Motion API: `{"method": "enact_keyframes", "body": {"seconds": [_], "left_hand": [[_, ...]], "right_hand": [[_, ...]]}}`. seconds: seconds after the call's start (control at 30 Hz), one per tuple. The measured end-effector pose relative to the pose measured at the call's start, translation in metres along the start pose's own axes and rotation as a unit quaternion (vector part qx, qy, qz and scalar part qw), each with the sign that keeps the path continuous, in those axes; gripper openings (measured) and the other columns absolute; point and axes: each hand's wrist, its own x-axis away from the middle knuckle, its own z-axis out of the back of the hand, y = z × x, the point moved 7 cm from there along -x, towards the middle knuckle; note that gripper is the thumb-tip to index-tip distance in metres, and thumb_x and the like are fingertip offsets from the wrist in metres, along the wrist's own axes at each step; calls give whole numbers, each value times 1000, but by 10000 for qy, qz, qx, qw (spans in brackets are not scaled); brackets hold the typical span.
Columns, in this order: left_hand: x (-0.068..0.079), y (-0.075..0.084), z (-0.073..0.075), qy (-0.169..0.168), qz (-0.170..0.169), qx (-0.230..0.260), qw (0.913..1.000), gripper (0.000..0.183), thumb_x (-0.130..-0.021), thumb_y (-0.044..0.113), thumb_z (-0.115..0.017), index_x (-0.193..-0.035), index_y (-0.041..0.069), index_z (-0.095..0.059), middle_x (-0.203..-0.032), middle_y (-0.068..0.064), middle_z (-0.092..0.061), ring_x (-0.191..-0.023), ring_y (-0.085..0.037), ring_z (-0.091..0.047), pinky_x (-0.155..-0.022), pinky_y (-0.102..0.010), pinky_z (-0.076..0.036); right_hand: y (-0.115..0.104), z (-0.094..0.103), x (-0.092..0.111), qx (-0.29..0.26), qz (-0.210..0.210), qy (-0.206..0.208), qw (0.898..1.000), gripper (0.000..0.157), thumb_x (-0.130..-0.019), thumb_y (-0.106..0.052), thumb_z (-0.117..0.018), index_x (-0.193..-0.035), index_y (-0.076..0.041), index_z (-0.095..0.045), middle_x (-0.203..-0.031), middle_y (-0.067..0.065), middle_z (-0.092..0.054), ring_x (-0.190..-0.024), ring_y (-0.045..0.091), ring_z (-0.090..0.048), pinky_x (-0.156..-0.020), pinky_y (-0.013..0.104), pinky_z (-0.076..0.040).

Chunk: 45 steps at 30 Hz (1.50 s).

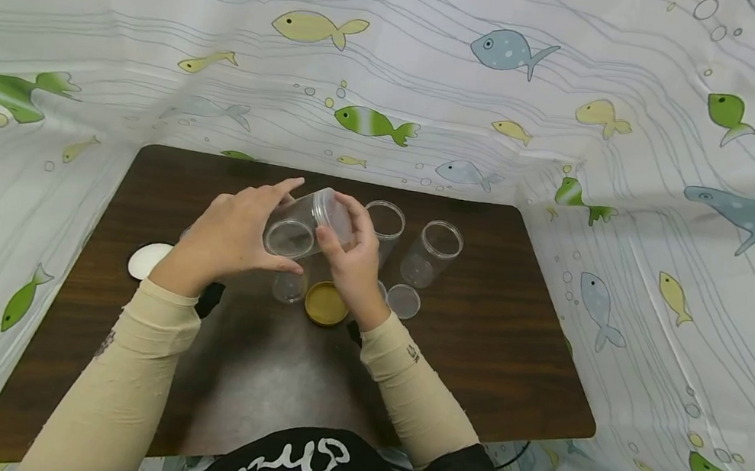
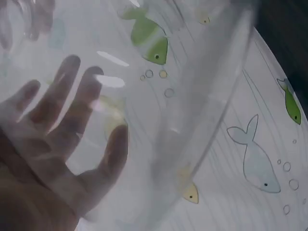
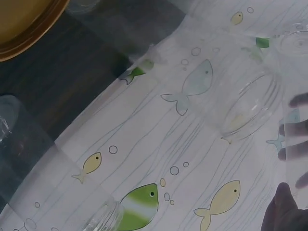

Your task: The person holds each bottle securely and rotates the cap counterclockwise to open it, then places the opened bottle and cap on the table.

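Note:
A clear plastic jar (image 1: pixel 304 211) is held tilted above the table, its ribbed, milky end toward the right. My right hand (image 1: pixel 359 260) grips that end, thumb in front and fingers over the top. The left hand (image 1: pixel 229 231) is spread around the other end, thumb below and index finger stretched out above. In the left wrist view its fingers (image 2: pixel 89 108) look loosely extended behind clear plastic; contact is hard to judge. Fingertips (image 3: pixel 284 192) of the right hand show at the edge of the right wrist view.
On the brown table (image 1: pixel 474 368) stand two clear open jars (image 1: pixel 421 267), and another (image 1: pixel 289 288) is below the held jar. A gold lid (image 1: pixel 326 305), a clear disc (image 1: pixel 403 301) and a white disc (image 1: pixel 147 260) lie near the hands. A fish-print sheet (image 1: pixel 394 76) surrounds the table.

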Motion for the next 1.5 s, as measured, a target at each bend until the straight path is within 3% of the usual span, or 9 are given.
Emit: {"method": "enact_keyframes", "body": {"seconds": [0.23,0.5,0.67,0.8,0.93,1.13,1.37,1.5], "left_hand": [[4,3,-6,-267,-208,899,9954,86,-72,33,-92,-140,6,-48,-118,-9,-64,-100,-27,-63,-85,-48,-51],[8,-2,-16,-581,-38,1418,9882,80,-76,28,-90,-139,5,-47,-110,-10,-68,-95,-25,-66,-81,-46,-53],[12,-6,-26,-830,51,1845,9793,83,-79,30,-88,-145,7,-43,-114,-9,-68,-99,-23,-65,-86,-46,-52],[15,-8,-38,-962,130,2245,9696,86,-79,31,-88,-147,7,-41,-118,-10,-67,-104,-24,-64,-90,-48,-51],[17,-8,-44,-990,155,2336,9672,88,-79,32,-88,-148,7,-40,-122,-11,-66,-109,-25,-63,-91,-49,-51],[18,-5,-41,-891,222,2157,9721,92,-77,32,-89,-149,8,-38,-123,-12,-65,-110,-27,-62,-91,-50,-50],[20,0,-42,-972,248,2161,9712,95,-78,33,-89,-152,7,-35,-130,-14,-61,-112,-30,-62,-92,-53,-50],[20,-1,-46,-1023,269,2139,9711,94,-79,34,-87,-152,6,-34,-130,-17,-61,-113,-32,-62,-93,-55,-50]], "right_hand": [[1,2,1,-445,-239,115,9987,90,-87,-61,-71,-144,3,-43,-139,14,-50,-121,23,-53,-95,33,-51],[5,1,1,-633,-463,63,9969,90,-86,-59,-74,-142,5,-46,-136,9,-52,-119,21,-53,-95,31,-50],[7,3,0,-1067,-495,-400,9922,87,-84,-54,-79,-140,5,-48,-136,5,-53,-117,21,-51,-94,29,-48],[9,5,1,-1586,-439,-972,9816,69,-84,-49,-81,-137,-13,-57,-143,8,-52,-126,25,-48,-102,32,-43],[11,4,1,-1818,-358,-1387,9728,63,-85,-48,-80,-137,-24,-54,-150,13,-46,-134,26,-42,-109,36,-39],[9,3,4,-1715,-346,-1517,9728,79,-85,-53,-79,-147,-25,-37,-154,18,-35,-137,26,-39,-109,37,-38],[5,7,11,-677,-357,-1267,9890,119,-75,-74,-74,-154,-5,-17,-149,11,-33,-132,21,-41,-106,34,-40],[6,8,13,-594,-426,-1182,9903,124,-71,-78,-71,-151,0,-18,-137,6,-36,-126,20,-44,-105,33,-41]]}}
